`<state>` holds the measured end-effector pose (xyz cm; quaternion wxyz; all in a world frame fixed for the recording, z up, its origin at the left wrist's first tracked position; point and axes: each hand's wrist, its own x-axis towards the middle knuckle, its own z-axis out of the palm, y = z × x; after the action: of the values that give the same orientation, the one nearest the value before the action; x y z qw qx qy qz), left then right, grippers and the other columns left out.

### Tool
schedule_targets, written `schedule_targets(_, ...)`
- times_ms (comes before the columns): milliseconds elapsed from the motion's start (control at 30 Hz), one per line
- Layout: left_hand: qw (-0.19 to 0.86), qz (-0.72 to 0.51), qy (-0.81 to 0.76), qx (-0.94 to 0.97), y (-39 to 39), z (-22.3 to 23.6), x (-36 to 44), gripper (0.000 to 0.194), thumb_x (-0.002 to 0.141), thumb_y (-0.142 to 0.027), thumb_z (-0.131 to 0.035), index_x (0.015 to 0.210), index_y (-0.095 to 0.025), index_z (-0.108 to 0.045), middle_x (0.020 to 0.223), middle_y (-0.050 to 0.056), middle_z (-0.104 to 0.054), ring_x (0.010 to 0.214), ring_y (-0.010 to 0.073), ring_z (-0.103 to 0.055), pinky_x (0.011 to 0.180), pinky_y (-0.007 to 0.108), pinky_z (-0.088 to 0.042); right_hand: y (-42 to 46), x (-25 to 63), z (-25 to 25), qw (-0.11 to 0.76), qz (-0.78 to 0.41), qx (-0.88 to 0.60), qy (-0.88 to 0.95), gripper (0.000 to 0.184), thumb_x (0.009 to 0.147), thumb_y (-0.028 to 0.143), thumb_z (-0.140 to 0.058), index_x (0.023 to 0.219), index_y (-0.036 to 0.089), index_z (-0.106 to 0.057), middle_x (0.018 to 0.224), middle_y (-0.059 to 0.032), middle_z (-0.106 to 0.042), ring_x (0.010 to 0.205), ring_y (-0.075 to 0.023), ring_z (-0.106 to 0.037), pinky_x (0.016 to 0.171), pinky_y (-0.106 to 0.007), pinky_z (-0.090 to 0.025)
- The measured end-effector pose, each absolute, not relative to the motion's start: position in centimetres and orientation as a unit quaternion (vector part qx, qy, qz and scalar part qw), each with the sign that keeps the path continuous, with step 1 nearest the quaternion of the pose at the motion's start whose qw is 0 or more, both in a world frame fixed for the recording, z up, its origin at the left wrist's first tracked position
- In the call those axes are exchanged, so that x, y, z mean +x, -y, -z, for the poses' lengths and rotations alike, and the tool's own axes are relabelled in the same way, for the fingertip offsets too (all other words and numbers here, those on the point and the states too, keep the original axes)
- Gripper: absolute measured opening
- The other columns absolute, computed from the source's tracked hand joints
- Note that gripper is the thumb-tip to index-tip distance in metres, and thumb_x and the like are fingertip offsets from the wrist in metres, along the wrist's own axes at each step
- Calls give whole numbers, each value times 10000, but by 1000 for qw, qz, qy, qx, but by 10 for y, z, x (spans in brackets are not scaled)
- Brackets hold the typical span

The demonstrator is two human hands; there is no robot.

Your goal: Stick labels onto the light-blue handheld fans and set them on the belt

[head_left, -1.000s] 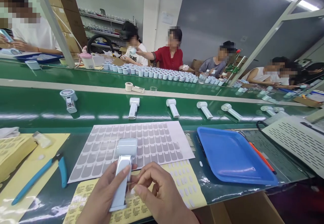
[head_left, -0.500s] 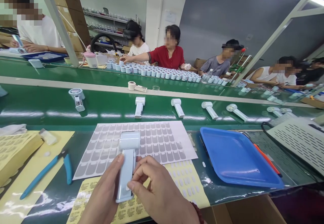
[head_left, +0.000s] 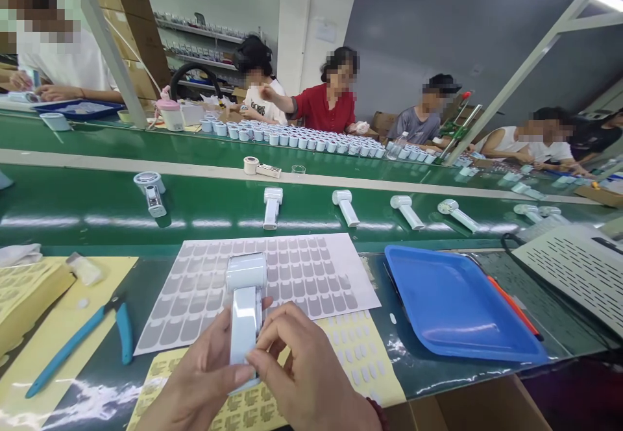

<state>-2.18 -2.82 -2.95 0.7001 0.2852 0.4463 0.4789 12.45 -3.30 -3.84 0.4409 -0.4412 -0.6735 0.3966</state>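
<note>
A light-blue handheld fan [head_left: 244, 320], with a round drum head and a flat handle, tilts upright in front of me. My left hand [head_left: 202, 366] wraps its handle from the left, thumb lying across the lower end. My right hand [head_left: 302, 359] is closed in a pinch at the handle's lower right edge, thumb and fingertips touching it. Anything between those fingertips is too small or hidden to make out. Behind the fan lies a white sheet with grey stickers [head_left: 306, 265]. Yellow sticker sheets [head_left: 253, 406] lie under my hands.
To the right sit a blue tray [head_left: 467, 304], an orange-handled tool [head_left: 513, 304] and a slotted panel [head_left: 574, 269]. Blue-handled nippers [head_left: 73, 346] lie left. Beyond, more fans [head_left: 346, 207] stand along the green belt [head_left: 219, 213]. Co-workers sit across rows of small cups [head_left: 296, 137].
My left thumb has moved across the handle's lower end, towards my right fingertips. The fan has turned slightly in my hold. The co-worker in red has raised an arm from the cups.
</note>
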Motion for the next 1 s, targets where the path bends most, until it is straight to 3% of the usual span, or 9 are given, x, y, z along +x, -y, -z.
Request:
schedule_targets(100, 707, -461, -459, 277, 23, 30, -25, 736, 477, -262, -920, 1186, -272, -720, 1310, 69, -691, 1306, 393, -543, 980, 381, -548, 32, 126, 37, 524, -438, -434, 588, 117, 874, 242, -651, 768, 224, -603, 899, 1, -584, 737, -125, -587, 519, -209, -410)
schedule_targets(200, 690, -463, -482, 278, 2, 29, -36, 790, 497, -262, -918, 1249, -248, -676, 1245, 80, -723, 1251, 358, -597, 917, 324, -575, 22, 142, 42, 513, -324, -513, 607, 178, 962, 376, -539, 873, 244, -617, 1001, -28, -644, 811, -144, -645, 531, -209, -492)
schedule_targets(267, 662, -466, -507, 295, -23, 26, -47, 787, 555, -262, -898, 1296, -251, -634, 1242, 72, -725, 1197, 319, -640, 809, 284, -606, 12, 164, 52, 428, -174, -593, 659, 251, 1010, 365, -416, 1070, 237, -624, 1135, -70, -680, 986, -184, -671, 736, -272, -590)
schedule_targets(367, 609, -480, -537, 333, -71, 19, -65, 577, 658, -243, -845, 1211, -242, -682, 1186, 62, -744, 1069, 261, -700, 694, 239, -610, -5, 203, 74, 344, -52, -671, 655, 424, 998, 259, -332, 1345, 126, -537, 1324, -186, -641, 1228, -310, -599, 998, -491, -540)
schedule_targets(433, 573, -500, -543, 356, -107, 15, -75, 418, 662, -229, -848, 1064, -193, -740, 1009, 73, -773, 917, 215, -721, 645, 200, -585, -13, 223, 90, 312, -19, -701, 641, 468, 968, 204, -326, 1367, 84, -539, 1284, -225, -666, 1188, -365, -626, 935, -540, -564)
schedule_targets(633, 477, -552, -580, 363, -200, 22, -85, 220, 776, -149, -761, 986, -125, -701, 773, 23, -707, 608, 113, -622, 531, 204, -504, -28, 244, 126, 275, 60, -715, 640, 461, 953, 186, -318, 1291, 106, -621, 1053, -158, -775, 972, -325, -731, 722, -406, -623)
schedule_targets(800, 371, -553, -632, 397, -239, 31, -94, 175, 877, -166, -674, 1049, -135, -659, 1098, 74, -686, 962, 202, -664, 834, 400, -571, -35, 262, 148, 232, 144, -679, 682, 379, 988, 251, -392, 1288, 193, -617, 1003, -51, -788, 927, -244, -751, 661, -280, -619)
schedule_targets(900, 278, -560, -666, 408, -243, 27, -111, 358, 858, -140, -677, 1210, -166, -621, 1458, 114, -501, 1302, 296, -493, 1044, 521, -460, -37, 270, 153, 194, 178, -663, 701, 378, 996, 221, -394, 1316, 216, -596, 1034, -23, -775, 940, -206, -748, 615, -227, -614)
schedule_targets(1000, 234, -552, -698, 392, -244, 19, -133, 472, 867, -178, -670, 1322, -179, -543, 1551, 131, -374, 1329, 328, -451, 1044, 543, -446, -36, 266, 151, 182, 179, -661, 705, 418, 995, 179, -376, 1368, 206, -561, 1058, -31, -768, 942, -197, -743, 565, -206, -598)
